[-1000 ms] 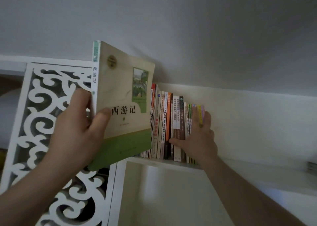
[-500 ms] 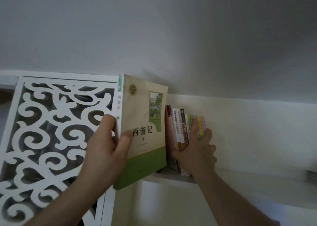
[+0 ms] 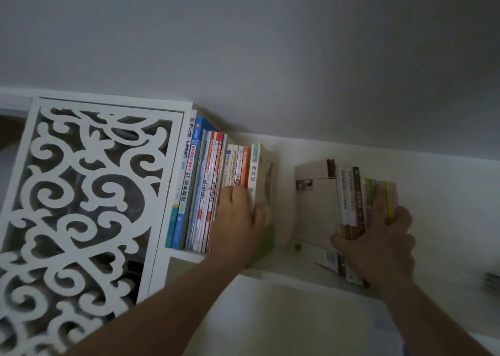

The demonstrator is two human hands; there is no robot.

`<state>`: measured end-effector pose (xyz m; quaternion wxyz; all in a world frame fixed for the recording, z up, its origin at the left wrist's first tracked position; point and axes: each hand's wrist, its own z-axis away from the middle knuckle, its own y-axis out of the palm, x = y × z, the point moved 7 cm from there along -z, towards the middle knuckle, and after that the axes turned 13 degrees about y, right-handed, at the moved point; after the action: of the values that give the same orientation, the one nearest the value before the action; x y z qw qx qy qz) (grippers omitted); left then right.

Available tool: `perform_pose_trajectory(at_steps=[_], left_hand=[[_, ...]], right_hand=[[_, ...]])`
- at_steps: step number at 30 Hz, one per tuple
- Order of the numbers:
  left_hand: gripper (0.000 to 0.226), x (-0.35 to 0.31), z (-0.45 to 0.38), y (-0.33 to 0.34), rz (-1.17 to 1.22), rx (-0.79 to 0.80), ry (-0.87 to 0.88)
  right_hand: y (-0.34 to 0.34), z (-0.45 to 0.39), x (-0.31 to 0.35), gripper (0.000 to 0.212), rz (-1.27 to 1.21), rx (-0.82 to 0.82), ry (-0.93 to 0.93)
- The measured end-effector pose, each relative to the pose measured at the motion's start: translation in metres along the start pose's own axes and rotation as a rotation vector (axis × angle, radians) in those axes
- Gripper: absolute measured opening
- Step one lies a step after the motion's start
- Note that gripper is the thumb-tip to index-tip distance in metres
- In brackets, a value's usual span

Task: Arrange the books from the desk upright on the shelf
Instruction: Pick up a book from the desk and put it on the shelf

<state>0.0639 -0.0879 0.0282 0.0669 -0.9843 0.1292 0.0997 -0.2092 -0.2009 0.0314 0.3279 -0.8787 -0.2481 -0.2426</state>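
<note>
Two grips: left hand [image 3: 238,220] clasps the green-cream book [image 3: 261,182], right hand [image 3: 384,236] clasps a book bundle [image 3: 351,193].

Dim, even indoor light with no glare. Soft shadow falls beneath the shelf [image 3: 297,270]. Wide-angle distortion bends edges; the frame is slightly soft throughout.

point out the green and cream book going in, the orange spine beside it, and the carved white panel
green and cream book [image 3: 254,171], head view, on its white spine
orange spine [image 3: 245,166], head view, mid spine, above the left hand
carved white panel [image 3: 81,193], head view, on a scroll near its centre
</note>
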Motion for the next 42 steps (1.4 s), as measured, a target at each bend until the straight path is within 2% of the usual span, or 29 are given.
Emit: perform_pose_trajectory(at_steps=[4,8,11,13,18,22,26,31,36,38,40,42], left_hand=[[0.02,0.001,0.001,0.023,-0.188,0.113,0.113],[0.028,0.004,0.004,0.023,-0.117,0.182,0.115],[0.019,0.021,0.003,0.016,-0.097,0.157,0.095],[0.01,0.028,0.004,0.015,-0.124,0.143,0.147],[0.025,0.038,0.013,0.023,-0.088,0.185,0.234],[0.018,0.032,0.011,0.016,-0.095,0.203,0.271],[0.021,0.029,0.015,0.016,-0.092,0.194,0.247],[0.027,0.032,0.024,0.017,-0.024,0.186,0.303],[0.048,0.027,0.039,0.02,-0.071,0.232,0.386],[0.05,0.025,0.048,0.019,-0.11,0.25,0.412],[0.049,0.023,0.058,0.018,-0.109,0.262,0.388],[0.051,0.021,0.07,0.014,-0.024,0.256,0.281]], right_hand=[[0.006,0.006,0.011,0.14,0.008,0.003,-0.044],[0.017,0.015,0.033,0.137,0.006,0.047,-0.072],[0.028,0.028,0.059,0.133,-0.007,0.067,-0.112],[0.039,0.04,0.081,0.133,-0.022,0.066,-0.139],[0.067,0.057,0.116,0.131,-0.049,0.094,-0.096],[0.066,0.059,0.115,0.132,-0.064,0.094,-0.131],[0.061,0.062,0.102,0.126,-0.103,0.139,-0.203],[0.065,0.058,0.09,0.13,-0.117,0.189,-0.244],[0.071,0.059,0.092,0.13,-0.117,0.205,-0.263],[0.068,0.061,0.09,0.134,-0.149,0.201,-0.289],[0.063,0.062,0.083,0.137,-0.218,0.222,-0.317],[0.057,0.068,0.068,0.127,-0.177,0.264,-0.313]])
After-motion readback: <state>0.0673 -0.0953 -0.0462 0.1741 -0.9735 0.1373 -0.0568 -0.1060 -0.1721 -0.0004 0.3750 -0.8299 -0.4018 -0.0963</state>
